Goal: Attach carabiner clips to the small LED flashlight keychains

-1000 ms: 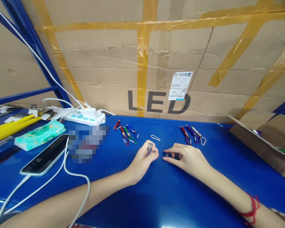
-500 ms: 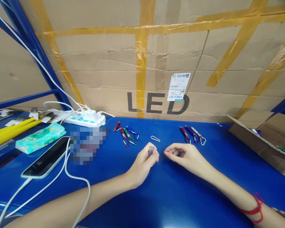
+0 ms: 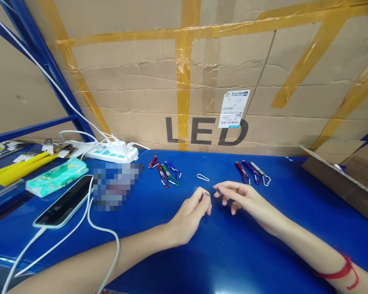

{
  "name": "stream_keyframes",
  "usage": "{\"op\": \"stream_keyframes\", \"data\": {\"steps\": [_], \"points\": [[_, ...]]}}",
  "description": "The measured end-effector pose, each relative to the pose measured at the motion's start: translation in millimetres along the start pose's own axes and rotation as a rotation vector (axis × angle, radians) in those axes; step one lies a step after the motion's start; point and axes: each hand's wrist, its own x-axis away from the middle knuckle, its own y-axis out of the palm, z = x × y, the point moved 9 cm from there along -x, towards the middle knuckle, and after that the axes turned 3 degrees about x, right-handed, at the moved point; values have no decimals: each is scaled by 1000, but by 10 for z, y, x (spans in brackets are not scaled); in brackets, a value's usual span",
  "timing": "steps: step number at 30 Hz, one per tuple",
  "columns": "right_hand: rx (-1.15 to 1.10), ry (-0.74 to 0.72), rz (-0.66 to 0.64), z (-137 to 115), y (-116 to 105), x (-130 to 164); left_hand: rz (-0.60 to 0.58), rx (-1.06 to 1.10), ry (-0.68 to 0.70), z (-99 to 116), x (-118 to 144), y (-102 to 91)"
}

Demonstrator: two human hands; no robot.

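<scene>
My left hand is closed around a small grey metallic piece, mostly hidden by the fingers. A short gap to its right, my right hand pinches a tiny dark piece between thumb and forefinger, too small to name. Just beyond the hands lies a loose silver carabiner. Left of it rest several small keychain flashlights with carabiners, among them a green one and a blue one. On the right lie a red flashlight, a purple one and a silver one.
A power strip, a plugged-in phone, a green tissue pack and yellow strips occupy the left. White cables cross near my left forearm. An open cardboard box stands right; a large carton walls the back.
The tiny dark piece now shows in my right fingertips, whose other fingers have spread. My left hand has turned slightly, with the grey piece less visible. The view has shifted a little.
</scene>
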Motion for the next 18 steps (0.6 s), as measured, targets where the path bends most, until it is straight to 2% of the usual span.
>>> {"op": "stream_keyframes", "data": {"steps": [4, 11, 18], "points": [[-8, 9, 46, 5, -48, 12, 18, -43, 25, 14, -1, -9], [26, -154, 106, -119, -62, 54, 8, -174, 46, 103, -12, 19], [-1, -139, 83, -96, -47, 38, 60, -136, 41, 118, -11, -16]]}}
